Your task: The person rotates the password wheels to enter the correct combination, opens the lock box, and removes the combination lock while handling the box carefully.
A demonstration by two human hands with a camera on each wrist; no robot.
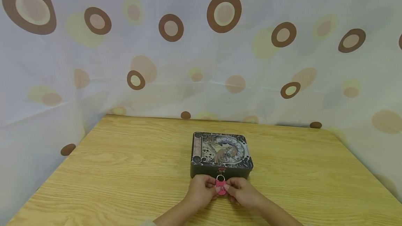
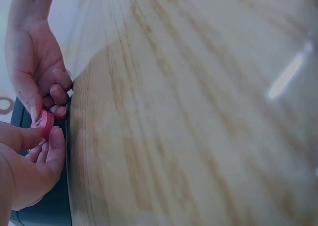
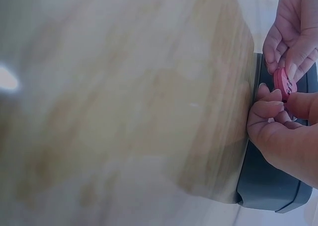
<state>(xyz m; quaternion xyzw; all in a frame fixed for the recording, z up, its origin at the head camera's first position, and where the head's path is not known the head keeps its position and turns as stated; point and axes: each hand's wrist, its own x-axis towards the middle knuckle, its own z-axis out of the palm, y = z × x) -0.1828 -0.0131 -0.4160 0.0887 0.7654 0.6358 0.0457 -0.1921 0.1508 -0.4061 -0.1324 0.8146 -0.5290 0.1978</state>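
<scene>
In the head view a pink combination padlock (image 1: 221, 187) with number dials and a silver shackle is at the front of a dark box (image 1: 216, 170). The box has a printed picture lid and a small red-brown latch (image 1: 221, 169) on its front, right above the shackle. My left hand (image 1: 201, 191) pinches the padlock's left side between thumb and fingers. From the other side my right hand (image 1: 243, 193) pinches it too, its thumb on the dials. Both wrist views show the padlock (image 2: 44, 122) between the two sets of fingertips, close against the box's dark side (image 3: 271, 171).
The box sits on a wood-grain table (image 1: 125, 170), near the middle. Behind the table's far edge hangs a pale cloth (image 1: 194, 62) with brown and yellow ovals, which also runs along the left and right sides.
</scene>
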